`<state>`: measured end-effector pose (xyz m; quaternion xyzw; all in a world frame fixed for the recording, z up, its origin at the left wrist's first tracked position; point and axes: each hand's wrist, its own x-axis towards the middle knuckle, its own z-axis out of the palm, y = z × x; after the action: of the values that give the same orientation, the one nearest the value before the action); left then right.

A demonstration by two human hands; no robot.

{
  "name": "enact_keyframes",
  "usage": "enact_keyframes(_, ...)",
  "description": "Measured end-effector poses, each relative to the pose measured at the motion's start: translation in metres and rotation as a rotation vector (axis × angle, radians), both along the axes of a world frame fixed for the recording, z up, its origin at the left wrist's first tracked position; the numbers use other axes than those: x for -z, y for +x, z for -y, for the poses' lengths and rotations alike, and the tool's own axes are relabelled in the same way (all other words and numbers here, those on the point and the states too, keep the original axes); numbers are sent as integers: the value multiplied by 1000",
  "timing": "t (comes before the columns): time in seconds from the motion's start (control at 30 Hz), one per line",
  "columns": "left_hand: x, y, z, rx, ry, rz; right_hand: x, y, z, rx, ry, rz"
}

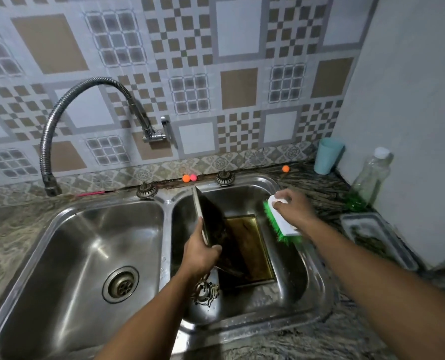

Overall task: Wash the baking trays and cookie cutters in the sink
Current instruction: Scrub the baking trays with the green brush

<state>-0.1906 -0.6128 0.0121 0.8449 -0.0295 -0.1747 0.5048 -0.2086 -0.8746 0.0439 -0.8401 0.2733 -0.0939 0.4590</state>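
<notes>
In the right basin (295, 281), your left hand (202, 255) curls its fingers round the near edge of the baking tray (215, 223), which stands on edge with its long axis running toward the wall. Your right hand (295, 207) clasps the green-bristled brush (283, 224) beside it.

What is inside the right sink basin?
A dark baking tray held tilted by the left hand, a brownish tray flat below it, and metal cookie cutters in front. Its drain is covered.

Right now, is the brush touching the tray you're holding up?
No, the brush in the right hand is held apart, to the right of the raised tray.
</notes>
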Motion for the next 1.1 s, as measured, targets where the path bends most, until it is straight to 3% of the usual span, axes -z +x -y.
enact_keyframes(0.33,-9,-9,52,-11,-62,182,-9,-107,138,294,-218,-77)
enact_keyframes(0.7,-5,-39,91,-57,-93,233,39,-131,158,272,-186,-178)
enact_keyframes(1.1,-17,-23,60,-73,-245,124,-15,-84,133,457,-38,140)
